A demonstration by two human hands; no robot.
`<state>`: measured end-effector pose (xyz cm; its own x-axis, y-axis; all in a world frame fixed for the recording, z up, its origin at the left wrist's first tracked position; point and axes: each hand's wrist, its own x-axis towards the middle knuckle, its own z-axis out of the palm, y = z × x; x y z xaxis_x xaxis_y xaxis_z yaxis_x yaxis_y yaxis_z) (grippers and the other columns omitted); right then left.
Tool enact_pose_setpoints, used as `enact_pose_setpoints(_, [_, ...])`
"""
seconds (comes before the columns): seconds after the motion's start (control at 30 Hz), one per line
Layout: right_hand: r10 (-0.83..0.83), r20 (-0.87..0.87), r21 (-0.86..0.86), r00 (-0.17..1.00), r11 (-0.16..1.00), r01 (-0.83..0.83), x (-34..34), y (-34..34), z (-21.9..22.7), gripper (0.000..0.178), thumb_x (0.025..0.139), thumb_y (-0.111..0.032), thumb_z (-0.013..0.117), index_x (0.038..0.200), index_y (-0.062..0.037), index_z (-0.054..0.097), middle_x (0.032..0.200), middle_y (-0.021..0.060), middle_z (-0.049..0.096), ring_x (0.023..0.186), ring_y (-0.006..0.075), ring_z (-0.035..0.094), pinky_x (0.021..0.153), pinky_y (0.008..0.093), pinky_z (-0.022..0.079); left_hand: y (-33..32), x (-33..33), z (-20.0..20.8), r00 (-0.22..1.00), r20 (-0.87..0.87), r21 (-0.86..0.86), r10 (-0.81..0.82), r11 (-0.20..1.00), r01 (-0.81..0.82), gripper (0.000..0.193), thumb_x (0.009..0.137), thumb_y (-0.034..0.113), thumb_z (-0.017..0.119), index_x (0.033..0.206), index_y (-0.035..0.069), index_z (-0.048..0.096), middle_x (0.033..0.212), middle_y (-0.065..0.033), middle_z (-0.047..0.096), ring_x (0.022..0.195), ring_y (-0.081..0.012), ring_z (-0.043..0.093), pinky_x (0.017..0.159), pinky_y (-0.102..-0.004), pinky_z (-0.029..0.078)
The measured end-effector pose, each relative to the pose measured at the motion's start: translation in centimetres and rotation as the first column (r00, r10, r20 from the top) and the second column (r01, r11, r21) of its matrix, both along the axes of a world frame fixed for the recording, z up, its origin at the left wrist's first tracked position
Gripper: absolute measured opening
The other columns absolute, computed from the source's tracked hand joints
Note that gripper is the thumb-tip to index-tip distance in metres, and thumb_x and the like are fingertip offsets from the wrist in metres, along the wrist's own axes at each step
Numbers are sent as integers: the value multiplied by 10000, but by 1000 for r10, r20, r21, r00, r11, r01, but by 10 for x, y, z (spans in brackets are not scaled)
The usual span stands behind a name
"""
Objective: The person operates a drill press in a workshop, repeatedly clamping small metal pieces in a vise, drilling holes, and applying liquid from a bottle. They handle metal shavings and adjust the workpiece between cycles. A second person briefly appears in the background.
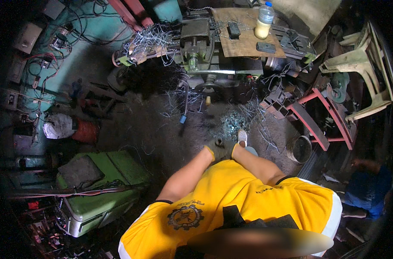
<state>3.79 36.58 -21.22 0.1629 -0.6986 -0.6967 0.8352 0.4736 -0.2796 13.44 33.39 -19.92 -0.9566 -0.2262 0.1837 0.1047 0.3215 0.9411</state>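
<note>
Milling machine (231, 65) stands crosswise ahead of gloved left hand (217, 149) and right hand (228, 149), neither clearly nearer, finger state indiscernible.

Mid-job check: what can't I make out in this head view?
Head view, centre: left hand and right hand are small, dim and run together; whether either holds anything is unclear.
Head view, top: the space beneath the machine is lost in shadow.
Head view, right: the person in blue fades into the dark rim.
Head view, lower left: clutter, too dark to separate.
</note>
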Motion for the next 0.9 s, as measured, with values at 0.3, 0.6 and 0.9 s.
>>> enact_pose_setpoints(0.3, [-694,-701,-670,166,561,-486,-141,-140,317,233,1001,-201,657,1165,-35,652,921,38,707,788,152,684,730,294,585,-96,-65,319,920,-58,369,388,865,-342,400,900,173,725,1258,53,594,989,-82,670,768,-170,615,634,-310,523])
enact_pose_setpoints(0.6, [-763,-88,-996,640,52,-75,-111,-54,541,383,1019,-288,654,1247,-9,523,927,80,646,681,183,693,654,285,615,-119,-43,463,937,-306,-145,171,964,-223,418,1005,261,675,1342,21,618,1164,-74,720,1018,-159,672,858,-319,559])
enact_pose_setpoints(0.9, [-768,-636,-704,-77,618,-351,-204,-56,438,302,935,-236,723,1157,-53,630,858,83,660,795,206,675,706,342,582,-214,-58,292,762,-319,-542,564,551,-635,457,961,323,684,1312,33,637,1183,-217,669,1135,-405,623,984,-469,483])
